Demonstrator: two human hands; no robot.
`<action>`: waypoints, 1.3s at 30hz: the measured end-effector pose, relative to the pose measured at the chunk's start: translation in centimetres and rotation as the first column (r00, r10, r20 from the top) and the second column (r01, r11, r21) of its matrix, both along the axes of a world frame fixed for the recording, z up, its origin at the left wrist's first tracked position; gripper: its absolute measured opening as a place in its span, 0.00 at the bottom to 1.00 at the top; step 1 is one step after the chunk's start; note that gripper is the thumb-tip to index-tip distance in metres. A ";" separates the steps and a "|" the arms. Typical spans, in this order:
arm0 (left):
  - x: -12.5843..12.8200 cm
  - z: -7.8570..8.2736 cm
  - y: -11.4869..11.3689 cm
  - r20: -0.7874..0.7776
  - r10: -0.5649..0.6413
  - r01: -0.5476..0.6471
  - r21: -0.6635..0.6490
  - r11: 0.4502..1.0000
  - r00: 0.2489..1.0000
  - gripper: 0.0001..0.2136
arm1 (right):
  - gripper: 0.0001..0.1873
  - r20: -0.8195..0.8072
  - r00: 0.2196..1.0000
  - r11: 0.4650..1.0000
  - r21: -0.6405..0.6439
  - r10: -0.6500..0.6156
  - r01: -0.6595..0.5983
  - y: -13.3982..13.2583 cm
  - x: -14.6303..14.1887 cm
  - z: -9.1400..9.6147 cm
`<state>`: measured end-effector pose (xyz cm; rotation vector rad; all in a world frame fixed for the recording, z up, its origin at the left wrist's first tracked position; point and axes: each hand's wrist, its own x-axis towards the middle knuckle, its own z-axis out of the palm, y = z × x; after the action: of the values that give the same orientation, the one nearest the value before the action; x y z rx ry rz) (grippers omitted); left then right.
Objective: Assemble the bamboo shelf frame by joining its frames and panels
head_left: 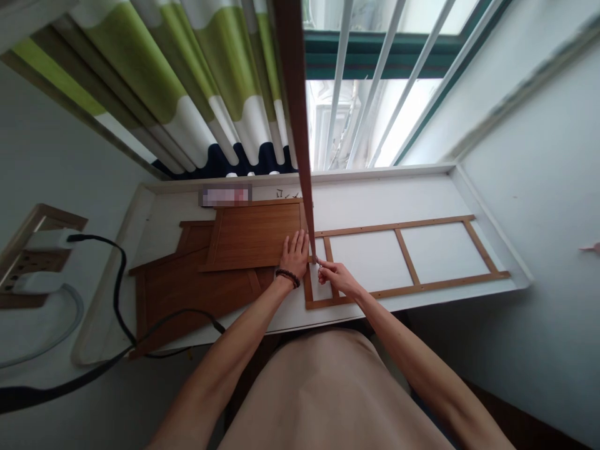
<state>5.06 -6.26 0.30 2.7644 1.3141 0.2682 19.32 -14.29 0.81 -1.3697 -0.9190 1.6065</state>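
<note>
Leans over a white windowsill [384, 197] beneath a barred window [340, 81], pressing a left hand [294, 253] flat, fingers extended and grasping nothing, on the right edge of a framed wooden panel [257, 234]. Wears a dark beaded bracelet [288, 276] on that wrist. Curls the right hand [335, 275] at the foot of an upright wooden board [304, 137], thumb and forefinger pinched on a slender item [317, 261] too small to identify. Keeps both hands close together, near the middle of the windowsill, on either side of the board's lower end. Has a slatted wooden frame [407, 257] lying flat to the right, its left end beneath the right hand and by the board's foot. Has, to the left, a larger wooden panel [187, 297] lying partly under the framed one, with a third wooden panel [197, 234] showing behind. Has loose screws [280, 194] scattered along the back, just beside a blurred flat pack [225, 196], below a green, white and navy curtain [225, 62]. Has a black cable [122, 281] running from a plug [51, 239] in the wall socket [28, 265] at far left, looping across the larger panel.
</note>
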 end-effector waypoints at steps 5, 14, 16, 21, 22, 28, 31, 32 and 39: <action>0.1 -0.2 0.2 -0.039 0.010 -0.010 -0.013 1.000 0.999 0.24 | 0.24 -0.029 0.996 0.997 0.017 0.080 -0.079 0.3 0.6 0.1; -0.4 -0.4 0.6 0.075 -0.058 0.059 -0.016 0.998 0.996 0.25 | 0.22 -0.152 0.986 0.998 0.017 0.066 -0.064 0.6 0.5 -0.7; -0.8 -0.2 1.0 0.089 -0.104 0.109 -0.047 0.993 0.991 0.25 | 0.21 -0.205 0.979 1.000 -0.002 0.004 -0.004 0.5 0.3 -0.9; -1.7 1.1 2.3 0.025 -0.226 0.227 -0.132 0.965 0.974 0.25 | 0.18 -0.306 0.949 0.997 -0.048 -0.071 0.059 0.7 0.3 -0.8; -1.7 1.5 2.6 0.000 -0.261 0.258 -0.137 0.956 0.965 0.26 | 0.17 -0.311 0.948 0.997 -0.058 -0.071 0.056 0.7 0.4 -0.8; -0.9 4.1 4.8 -0.133 -0.567 0.565 -0.054 0.823 0.813 0.24 | 0.16 -0.281 0.959 0.997 -0.071 -0.044 0.025 0.7 0.8 -1.5; -0.4 4.1 5.5 -0.169 -0.665 0.668 -0.044 0.743 0.728 0.23 | 0.17 -0.258 0.965 0.997 -0.077 -0.041 0.022 0.7 0.9 -1.9; -0.4 3.9 5.7 -0.169 -0.683 0.687 -0.043 0.726 0.711 0.22 | 0.17 -0.250 0.967 0.997 -0.079 -0.040 0.021 0.7 1.0 -1.9; 0.2 2.4 5.6 -0.114 -0.659 0.661 -0.018 0.750 0.744 0.13 | 0.15 -0.154 0.987 0.995 -0.092 -0.038 0.024 0.7 2.0 -0.5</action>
<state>5.30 -0.67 2.69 3.0738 0.2539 0.0713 21.28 -13.56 0.31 -1.2916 -0.7371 1.7220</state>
